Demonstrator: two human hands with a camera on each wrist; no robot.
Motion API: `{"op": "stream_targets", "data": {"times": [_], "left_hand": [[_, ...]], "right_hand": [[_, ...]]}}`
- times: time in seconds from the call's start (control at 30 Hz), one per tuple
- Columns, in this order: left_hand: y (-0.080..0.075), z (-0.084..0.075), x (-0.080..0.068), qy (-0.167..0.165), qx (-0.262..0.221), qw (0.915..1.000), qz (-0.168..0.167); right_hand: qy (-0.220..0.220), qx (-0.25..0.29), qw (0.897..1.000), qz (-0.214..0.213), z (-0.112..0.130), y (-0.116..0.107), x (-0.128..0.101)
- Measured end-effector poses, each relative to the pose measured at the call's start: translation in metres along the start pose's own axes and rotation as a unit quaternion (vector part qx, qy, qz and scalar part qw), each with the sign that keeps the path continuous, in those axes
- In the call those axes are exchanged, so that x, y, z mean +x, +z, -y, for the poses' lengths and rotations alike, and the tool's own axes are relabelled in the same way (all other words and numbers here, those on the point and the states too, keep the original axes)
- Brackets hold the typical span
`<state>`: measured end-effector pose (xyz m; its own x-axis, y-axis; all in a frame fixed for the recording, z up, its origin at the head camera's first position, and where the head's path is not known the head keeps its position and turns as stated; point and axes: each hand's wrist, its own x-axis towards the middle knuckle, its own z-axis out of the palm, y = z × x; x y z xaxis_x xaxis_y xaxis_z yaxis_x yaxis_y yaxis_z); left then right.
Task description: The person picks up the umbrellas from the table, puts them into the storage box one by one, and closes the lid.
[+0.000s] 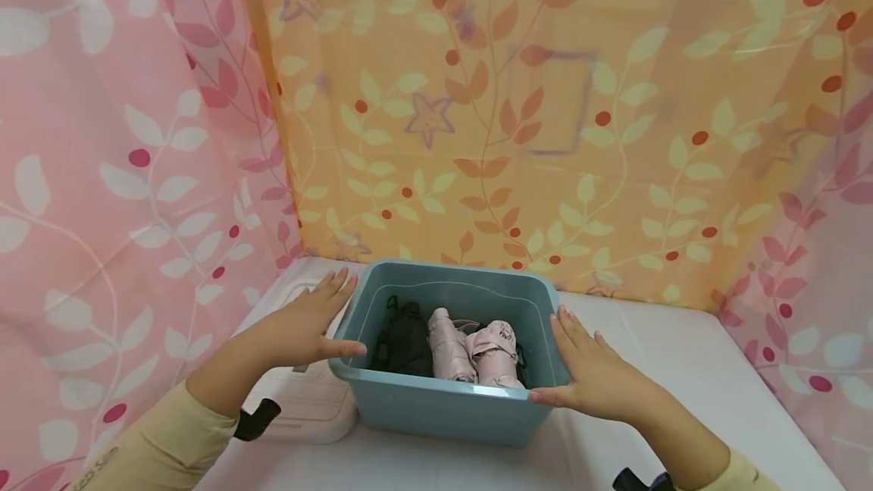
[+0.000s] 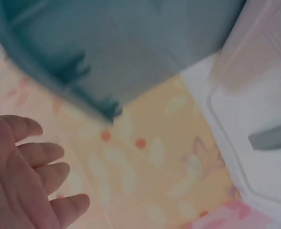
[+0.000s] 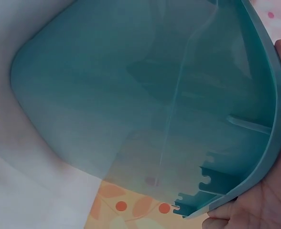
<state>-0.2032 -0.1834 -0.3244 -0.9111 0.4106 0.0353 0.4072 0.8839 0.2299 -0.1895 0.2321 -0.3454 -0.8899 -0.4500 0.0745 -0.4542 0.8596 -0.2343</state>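
A blue-green plastic bin (image 1: 443,408) stands on the white table in the head view. Inside lie two pale pink rolled bundles (image 1: 450,347) that look like folded umbrellas, and a black bundle (image 1: 409,339) with a cord loop on the left. My left hand (image 1: 307,324) is spread at the bin's left rim, fingers straight; the left wrist view shows its fingertips just off the rim. My right hand (image 1: 600,377) lies along the right rim with straight fingers, its thumb at the near right corner. In the right wrist view the palm (image 3: 274,191) is against the rim.
A white lid (image 1: 307,408) with a grey latch (image 2: 274,138) lies flat on the table, left of the bin and partly behind it. White tabletop (image 1: 655,339) extends to the right. Pink and orange leaf-print curtains (image 1: 477,97) enclose the back and sides.
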Motion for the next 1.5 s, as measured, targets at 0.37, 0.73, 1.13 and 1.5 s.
{"op": "stream_targets", "data": {"times": [0.37, 0.73, 1.13, 1.5], "left_hand": [[0.005, 0.063, -0.048, -0.108, -0.129, 0.9832, -0.071], [0.054, 0.126, -0.081, -0.201, -0.22, 0.9509, -0.083], [0.107, 0.161, -0.101, -0.244, -0.345, 0.9, -0.107], [0.11, 0.171, -0.106, -0.291, -0.388, 0.873, -0.055]], "right_hand": [[-0.002, 0.009, 1.0, 0.0, -0.002, 0.002, 0.0], [-0.009, 0.002, 1.0, -0.011, -0.004, 0.003, 0.004], [-0.011, 0.018, 1.0, -0.009, -0.001, 0.002, 0.001], [-0.004, 0.037, 0.999, -0.002, -0.002, 0.002, 0.0]]}}
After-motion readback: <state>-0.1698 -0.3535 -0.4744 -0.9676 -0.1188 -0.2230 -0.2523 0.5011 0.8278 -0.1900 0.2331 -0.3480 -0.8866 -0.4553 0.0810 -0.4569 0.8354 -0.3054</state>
